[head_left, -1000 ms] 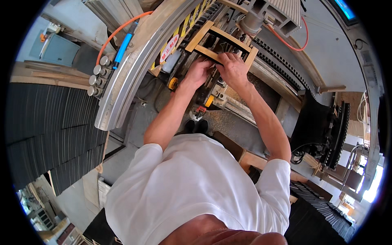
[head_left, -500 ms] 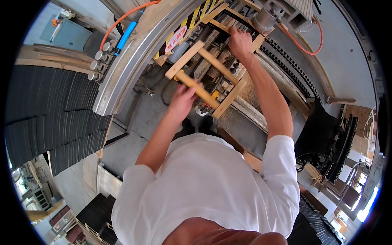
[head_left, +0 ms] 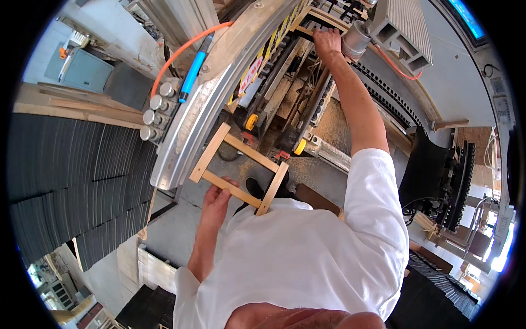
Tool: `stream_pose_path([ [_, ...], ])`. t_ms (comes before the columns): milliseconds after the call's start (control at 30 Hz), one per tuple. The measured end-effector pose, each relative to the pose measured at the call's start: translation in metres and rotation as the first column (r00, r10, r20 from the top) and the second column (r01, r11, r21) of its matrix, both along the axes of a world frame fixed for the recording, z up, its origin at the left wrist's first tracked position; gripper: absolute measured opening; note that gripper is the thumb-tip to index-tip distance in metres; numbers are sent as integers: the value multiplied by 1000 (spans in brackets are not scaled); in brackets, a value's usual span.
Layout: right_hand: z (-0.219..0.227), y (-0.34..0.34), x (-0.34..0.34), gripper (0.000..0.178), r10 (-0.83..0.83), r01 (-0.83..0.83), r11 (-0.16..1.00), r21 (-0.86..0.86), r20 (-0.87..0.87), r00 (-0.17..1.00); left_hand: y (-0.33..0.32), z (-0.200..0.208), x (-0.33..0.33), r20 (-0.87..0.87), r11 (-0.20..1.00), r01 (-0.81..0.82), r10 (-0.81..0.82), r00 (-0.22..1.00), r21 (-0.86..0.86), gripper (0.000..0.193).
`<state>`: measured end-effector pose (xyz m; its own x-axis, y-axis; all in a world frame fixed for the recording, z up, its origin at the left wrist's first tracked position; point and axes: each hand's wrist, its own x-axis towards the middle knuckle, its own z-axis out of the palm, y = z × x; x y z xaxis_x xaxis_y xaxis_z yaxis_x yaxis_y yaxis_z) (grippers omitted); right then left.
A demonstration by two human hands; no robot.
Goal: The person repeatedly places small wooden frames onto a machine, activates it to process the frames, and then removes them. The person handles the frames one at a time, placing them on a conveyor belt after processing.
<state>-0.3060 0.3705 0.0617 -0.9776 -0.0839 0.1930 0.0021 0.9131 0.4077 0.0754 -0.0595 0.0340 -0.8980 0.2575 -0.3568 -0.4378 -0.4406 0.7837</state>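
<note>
A small pale wooden frame (head_left: 210, 153), with two long side pieces joined by two crosspieces, hangs tilted over the floor close to my body. My left hand (head_left: 215, 204) is closed on its near crosspiece, thumb on top. Farther off, my right arm reaches out over the machine bed (head_left: 298, 93). There my right hand (head_left: 327, 44) has its fingers curled over the near edge of a second wooden frame (head_left: 329, 18); the fingertips are partly hidden. That frame lies on the machine beside a metal cylinder (head_left: 356, 39).
Tall stacks of dark thin strips (head_left: 82, 164) stand at left. A curved metal rail (head_left: 186, 126) carries round knobs (head_left: 156, 104) and a blue tube (head_left: 194, 71). Yellow-ended machine arms (head_left: 300, 146) jut toward me. Sawdust (head_left: 334, 123) lies beside the bed. A black toothed part (head_left: 457, 186) stands at right.
My left hand has drawn the small frame off the machine, toward my body and to the left. My right hand has shifted slightly farther away, along the second frame.
</note>
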Motion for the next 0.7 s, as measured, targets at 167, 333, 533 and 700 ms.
stream_pose_path([
  [167, -6, 10, -22, 24, 8, -10, 987, -163, -9, 1000, -21, -13, 4, 96, 993, -103, 98, 991, 49, 35],
  [333, -9, 23, -31, 15, 77, -79, 965, -252, -20, 997, -34, -32, 2, 169, 987, -138, 124, 978, 78, 34],
  [533, -15, 29, -37, 17, 148, -152, 970, -191, -38, 988, -37, -41, -9, 248, 991, -119, 100, 964, 62, 31],
  [700, -7, 24, -38, 16, 187, -189, 966, -178, -28, 982, -44, -55, -7, 234, 992, -120, 110, 966, 30, 31],
])
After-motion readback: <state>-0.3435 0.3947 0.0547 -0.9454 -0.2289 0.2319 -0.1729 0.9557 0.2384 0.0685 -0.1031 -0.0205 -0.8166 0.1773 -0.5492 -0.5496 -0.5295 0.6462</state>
